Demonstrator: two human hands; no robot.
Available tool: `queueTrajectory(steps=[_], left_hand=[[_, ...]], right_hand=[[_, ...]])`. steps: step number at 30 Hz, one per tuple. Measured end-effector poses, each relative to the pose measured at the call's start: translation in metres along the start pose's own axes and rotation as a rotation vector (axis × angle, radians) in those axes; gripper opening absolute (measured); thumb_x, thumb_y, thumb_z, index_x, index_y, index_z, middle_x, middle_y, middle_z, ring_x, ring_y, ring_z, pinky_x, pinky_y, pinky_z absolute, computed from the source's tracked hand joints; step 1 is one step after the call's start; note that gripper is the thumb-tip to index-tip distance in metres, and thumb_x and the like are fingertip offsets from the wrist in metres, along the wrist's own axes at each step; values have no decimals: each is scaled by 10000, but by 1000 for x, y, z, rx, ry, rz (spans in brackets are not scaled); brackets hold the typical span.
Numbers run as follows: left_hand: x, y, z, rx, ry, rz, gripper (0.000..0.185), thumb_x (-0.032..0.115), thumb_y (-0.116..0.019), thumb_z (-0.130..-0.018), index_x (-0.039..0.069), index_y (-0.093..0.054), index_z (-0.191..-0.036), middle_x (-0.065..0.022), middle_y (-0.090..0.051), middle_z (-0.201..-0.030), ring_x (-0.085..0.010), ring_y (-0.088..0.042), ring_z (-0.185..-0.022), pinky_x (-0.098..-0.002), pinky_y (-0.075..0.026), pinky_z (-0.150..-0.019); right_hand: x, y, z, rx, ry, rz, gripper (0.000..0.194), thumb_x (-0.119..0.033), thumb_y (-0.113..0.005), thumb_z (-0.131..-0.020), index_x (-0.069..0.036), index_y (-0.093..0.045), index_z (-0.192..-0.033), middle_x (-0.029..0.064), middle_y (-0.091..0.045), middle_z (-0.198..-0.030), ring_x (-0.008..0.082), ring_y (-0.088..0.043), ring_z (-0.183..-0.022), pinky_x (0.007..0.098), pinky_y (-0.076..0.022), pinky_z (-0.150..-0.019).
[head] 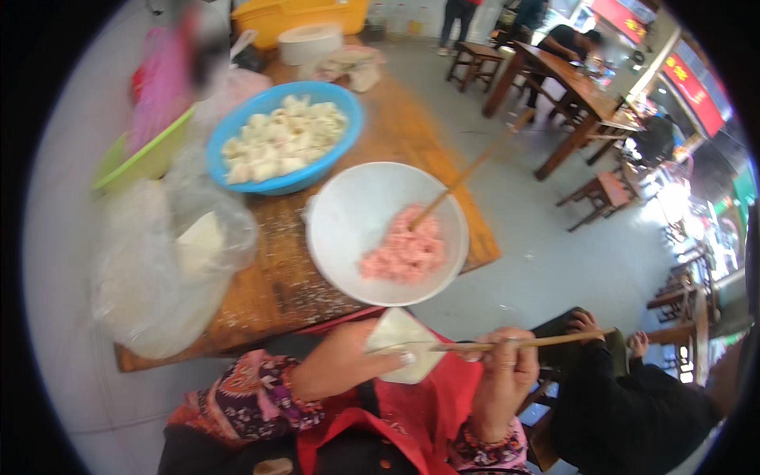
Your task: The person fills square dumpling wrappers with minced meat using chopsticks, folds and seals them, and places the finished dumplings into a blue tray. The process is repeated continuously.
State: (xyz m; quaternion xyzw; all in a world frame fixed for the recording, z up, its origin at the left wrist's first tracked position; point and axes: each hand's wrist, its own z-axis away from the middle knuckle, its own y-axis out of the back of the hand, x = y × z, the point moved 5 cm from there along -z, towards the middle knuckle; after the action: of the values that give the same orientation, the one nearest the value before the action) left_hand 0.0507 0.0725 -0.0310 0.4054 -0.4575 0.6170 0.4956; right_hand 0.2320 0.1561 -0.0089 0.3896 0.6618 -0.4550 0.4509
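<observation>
Across the palm of my left hand [341, 362] lies a square dough wrapper [412, 344], held under the thumb. My right hand [507, 374] grips a long wooden stick [540, 341], whose tip rests over the wrapper near my left thumb. Just beyond my hands stands a white bowl [350, 208] with pink minced meat [409, 252] in it. A chopstick [460, 178] is stuck upright at a slant in the meat. Behind it to the left, folded dumplings [285, 139] fill a blue basin [350, 142].
Clear plastic bags [142, 279] with a stack of wrappers [202, 240] lie on the floury wooden table [273, 279]. A green basket [148, 148] stands at the left. At my right sits a person in black [629, 409]. Further off are wooden tables and stools [605, 190].
</observation>
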Motion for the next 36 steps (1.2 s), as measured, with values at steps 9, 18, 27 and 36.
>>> queueTrajectory(steps=[9,18,27,36], left_hand=[[-8,-13,-9,-110,182,345,330,100,-510,-919,-60,-514,-1207,-120,-633,-1094,-185,-628,-972,-326,-498,-848],[-39,2,-17,-103,265,652,371,115,-441,-972,-58,-439,-1300,-168,-570,-1230,-270,-590,-1108,-393,-467,-974],[-13,-41,-7,-325,318,432,341,128,-404,-988,-56,-479,-1265,-115,-594,-1187,-176,-589,-1041,-313,-473,-859],[-17,-46,-6,-327,315,602,356,87,-463,-957,-39,-474,-1290,-101,-605,-1130,-181,-596,-1014,-328,-473,-887]], right_hand=[[-14,8,-2,-214,64,33,138,7,-521,-926,49,-615,-1017,136,-613,-969,195,-624,-830,292,-507,-753],[-56,21,35,-158,163,-75,194,-134,-583,-910,51,-600,-857,195,-618,-793,230,-620,-577,319,-514,-520],[-27,23,15,13,33,86,163,-113,-505,-958,45,-527,-921,140,-609,-845,219,-616,-664,327,-521,-616],[-29,33,7,99,29,91,175,-147,-456,-989,13,-516,-949,118,-585,-837,162,-554,-662,273,-464,-632]])
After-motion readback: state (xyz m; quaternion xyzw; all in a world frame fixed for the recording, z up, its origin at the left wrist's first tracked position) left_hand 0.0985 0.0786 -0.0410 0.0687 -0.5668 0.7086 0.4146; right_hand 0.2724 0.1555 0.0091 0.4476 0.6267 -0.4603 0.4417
